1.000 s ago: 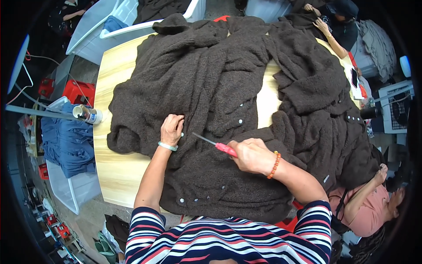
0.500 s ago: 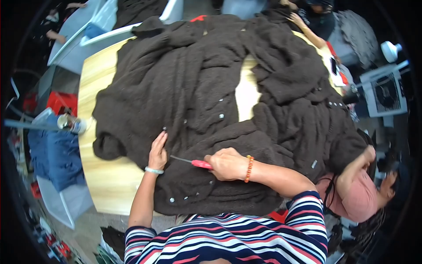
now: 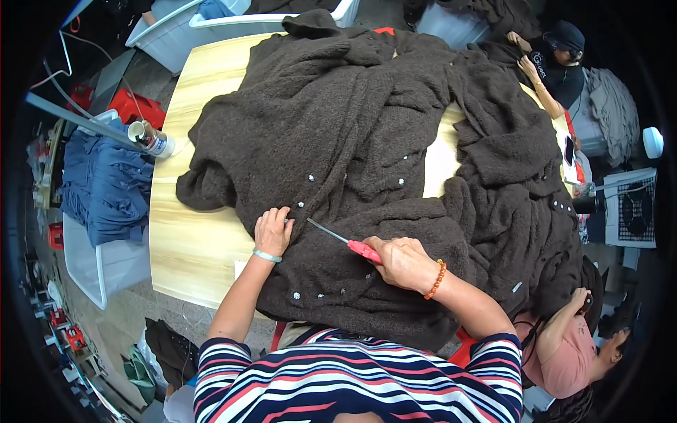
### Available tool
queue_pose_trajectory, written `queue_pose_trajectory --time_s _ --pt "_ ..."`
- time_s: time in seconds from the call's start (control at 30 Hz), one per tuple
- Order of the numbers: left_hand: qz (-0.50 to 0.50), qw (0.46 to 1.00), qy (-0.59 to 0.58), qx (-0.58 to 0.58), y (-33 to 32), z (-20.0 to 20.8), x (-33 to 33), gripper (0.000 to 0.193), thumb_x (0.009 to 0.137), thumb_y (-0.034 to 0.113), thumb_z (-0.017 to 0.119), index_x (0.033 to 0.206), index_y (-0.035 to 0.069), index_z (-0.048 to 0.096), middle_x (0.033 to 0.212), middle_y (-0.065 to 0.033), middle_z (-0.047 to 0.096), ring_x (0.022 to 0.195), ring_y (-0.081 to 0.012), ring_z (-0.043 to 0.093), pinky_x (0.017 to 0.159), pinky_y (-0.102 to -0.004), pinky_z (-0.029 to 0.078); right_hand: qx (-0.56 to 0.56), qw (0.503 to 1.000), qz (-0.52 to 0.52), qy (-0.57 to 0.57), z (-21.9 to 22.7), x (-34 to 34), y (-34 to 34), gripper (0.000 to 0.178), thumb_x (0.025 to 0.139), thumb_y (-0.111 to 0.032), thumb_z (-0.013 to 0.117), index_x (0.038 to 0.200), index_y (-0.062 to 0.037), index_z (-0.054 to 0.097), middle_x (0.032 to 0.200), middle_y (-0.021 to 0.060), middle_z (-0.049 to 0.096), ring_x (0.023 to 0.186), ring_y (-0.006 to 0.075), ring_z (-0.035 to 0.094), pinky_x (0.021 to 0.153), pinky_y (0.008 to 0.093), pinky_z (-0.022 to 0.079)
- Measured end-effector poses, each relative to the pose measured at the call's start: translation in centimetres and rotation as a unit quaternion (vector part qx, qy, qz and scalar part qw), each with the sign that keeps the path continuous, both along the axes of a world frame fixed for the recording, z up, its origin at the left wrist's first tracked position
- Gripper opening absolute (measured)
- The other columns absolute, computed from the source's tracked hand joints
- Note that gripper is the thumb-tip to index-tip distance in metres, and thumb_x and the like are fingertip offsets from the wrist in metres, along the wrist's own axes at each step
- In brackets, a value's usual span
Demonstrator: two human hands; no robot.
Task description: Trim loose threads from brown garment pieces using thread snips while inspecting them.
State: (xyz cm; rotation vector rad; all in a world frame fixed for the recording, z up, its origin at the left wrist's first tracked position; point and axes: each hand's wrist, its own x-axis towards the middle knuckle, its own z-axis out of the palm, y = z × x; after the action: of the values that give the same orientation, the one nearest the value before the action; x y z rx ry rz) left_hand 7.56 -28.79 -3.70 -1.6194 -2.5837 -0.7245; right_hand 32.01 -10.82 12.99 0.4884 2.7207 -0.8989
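A dark brown knit cardigan [image 3: 310, 134] with small shiny buttons [image 3: 301, 204] lies spread over the wooden table. My left hand [image 3: 273, 231] rests on its near left part, fingers bent and closed on the knit, with a shiny spot, seemingly a button, at the fingertips. A pale bracelet circles that wrist. In my right hand [image 3: 405, 262] is a red-handled tool [image 3: 364, 251] with a thin metal shaft like an awl. Its tip points up and left, a short way right of my left fingers. Whether the tip touches the knit I cannot tell.
More brown knitwear [image 3: 508, 141] covers the table's right side. A jar [image 3: 156, 141] stands at the wooden table's [image 3: 180, 240] left edge, beside a bin of blue garments [image 3: 106, 183]. Co-workers sit at the far right [image 3: 557, 67] and near right [image 3: 568, 345]. A phone [image 3: 568, 150] lies on the right edge.
The view has shifted, so the table sits further right. My left fingers have gone from stretched out to bent on the knit. The tool stays in my right hand, its tip still near the left fingers.
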Motion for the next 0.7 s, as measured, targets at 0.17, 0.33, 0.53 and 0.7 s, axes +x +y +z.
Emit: queue_pose_trajectory --time_s 0.17,0.33,0.53,0.7 --pt "0.113 0.939 -0.324 0.025 -1.0 -4.3 -1.0 0.010 0.084 0.007 0.068 0.092 0.003 0.063 0.084 -0.0103 0.065 0.072 -0.0185 0.064 0.067 -0.0307 0.051 0.062 0.996 0.062 -0.027 0.4 -0.6 -1.3 0.018 0.081 -0.012 0.059 0.093 0.0008 0.060 0.068 0.0194 0.065 0.068 0.0347 0.068 0.060 0.0441 0.053" --pt "0.105 0.902 -0.409 0.093 -3.7 -4.1 -1.0 0.019 0.080 0.006 0.072 0.097 0.005 0.064 0.093 -0.0090 0.064 0.080 -0.0179 0.064 0.072 -0.0297 0.051 0.013 0.995 0.098 -0.014 0.5 -1.4 -2.5 0.019 0.080 -0.012 0.060 0.093 0.0010 0.061 0.069 0.0204 0.065 0.069 0.0354 0.068 0.061 0.0447 0.054" --pt "0.147 0.986 -0.070 0.035 -7.4 -2.4 -1.5 0.044 0.067 0.009 0.079 0.108 0.008 0.061 0.105 -0.0129 0.054 0.102 -0.0345 0.051 0.091 -0.0430 0.041 -0.022 0.999 0.039 0.004 -0.2 -0.8 -1.6 0.029 0.080 -0.012 0.063 0.107 -0.0024 0.059 0.075 0.0211 0.066 0.078 0.0373 0.067 0.069 0.0463 0.052" --pt "0.131 0.974 -0.179 0.036 -6.8 -4.3 -1.6 0.044 0.068 0.010 0.079 0.107 0.005 0.060 0.102 -0.0196 0.050 0.097 -0.0389 0.052 0.085 -0.0432 0.045 -0.013 0.999 0.046 -0.020 -0.2 -1.8 -1.9 0.026 0.083 -0.013 0.061 0.106 -0.0025 0.058 0.075 0.0212 0.066 0.077 0.0372 0.067 0.069 0.0474 0.052"
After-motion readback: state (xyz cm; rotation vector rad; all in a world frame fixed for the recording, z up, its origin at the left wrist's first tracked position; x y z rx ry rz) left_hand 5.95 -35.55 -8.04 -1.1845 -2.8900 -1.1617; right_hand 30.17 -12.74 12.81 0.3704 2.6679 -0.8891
